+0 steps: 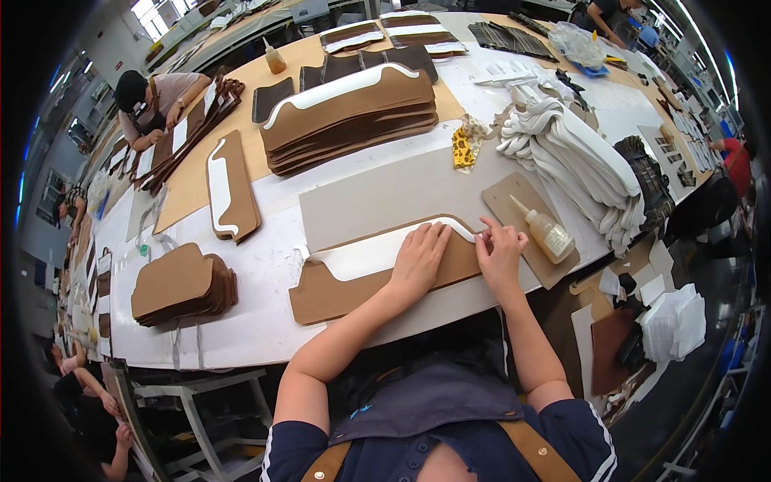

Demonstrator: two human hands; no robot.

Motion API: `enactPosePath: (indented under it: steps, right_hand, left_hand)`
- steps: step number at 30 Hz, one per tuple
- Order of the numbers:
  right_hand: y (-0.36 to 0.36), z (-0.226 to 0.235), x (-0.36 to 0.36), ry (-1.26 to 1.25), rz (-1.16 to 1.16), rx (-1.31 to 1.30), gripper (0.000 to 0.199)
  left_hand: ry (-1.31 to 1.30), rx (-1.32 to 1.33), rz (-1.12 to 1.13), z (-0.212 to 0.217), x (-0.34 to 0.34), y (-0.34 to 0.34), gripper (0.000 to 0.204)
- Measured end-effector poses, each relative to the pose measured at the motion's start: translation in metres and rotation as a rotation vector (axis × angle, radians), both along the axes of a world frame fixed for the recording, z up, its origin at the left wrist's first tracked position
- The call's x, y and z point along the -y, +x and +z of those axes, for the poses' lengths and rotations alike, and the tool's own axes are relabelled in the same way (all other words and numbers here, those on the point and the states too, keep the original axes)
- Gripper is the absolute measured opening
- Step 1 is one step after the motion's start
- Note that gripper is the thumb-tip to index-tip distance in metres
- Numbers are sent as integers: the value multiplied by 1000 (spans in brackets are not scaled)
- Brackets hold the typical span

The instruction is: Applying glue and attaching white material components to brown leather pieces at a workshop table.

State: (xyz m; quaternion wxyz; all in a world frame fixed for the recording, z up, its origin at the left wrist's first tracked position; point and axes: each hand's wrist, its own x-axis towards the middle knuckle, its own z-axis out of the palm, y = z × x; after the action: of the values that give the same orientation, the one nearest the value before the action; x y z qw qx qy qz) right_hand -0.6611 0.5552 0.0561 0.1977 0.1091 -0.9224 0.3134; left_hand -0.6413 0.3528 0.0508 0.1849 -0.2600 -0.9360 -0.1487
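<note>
A brown leather-like panel (pixel 321 299) lies in front of me near the table's edge, with a shaped white strip (pixel 353 259) along its far side. My left hand (pixel 421 255) rests flat across the strip and the panel, fingers together and stretched out. At the strip's right end, the thumb and bent fingers of my right hand (pixel 499 247) close in on its narrow tip. Just right of that hand, a glue bottle (pixel 551 238) with a pointed nozzle lies on a brown board (pixel 514 193). Under the panel's far side is a grey sheet (pixel 345 207).
Brown panels form a large stack (pixel 349 120) at the back and a smaller stack (pixel 185 281) at left. A single panel with a white strip (pixel 233 181) lies between. White strips (pixel 574 157) are heaped at right. Another person (pixel 161 100) works at far left.
</note>
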Motion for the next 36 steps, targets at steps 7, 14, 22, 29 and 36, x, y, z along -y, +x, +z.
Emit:
enactPosePath:
  steps: [7, 14, 22, 29, 36]
  right_hand:
    - [14, 4, -13, -35, -31, -62, 27]
    - [24, -4, -17, 82, -5, -163, 19]
    - [25, -9, -13, 157, -12, -180, 22]
    - [26, -8, -13, 190, -24, -175, 22]
    - [26, -10, -12, 194, 12, -182, 24]
  left_hand:
    - [42, 26, 109, -7, -16, -3, 62]
    - [140, 11, 52, -6, -20, -4, 49]
    - [102, 14, 30, -7, -18, -2, 52]
    - [97, 50, 25, -7, -20, 0, 55]
    - [80, 101, 64, -7, -21, 1, 56]
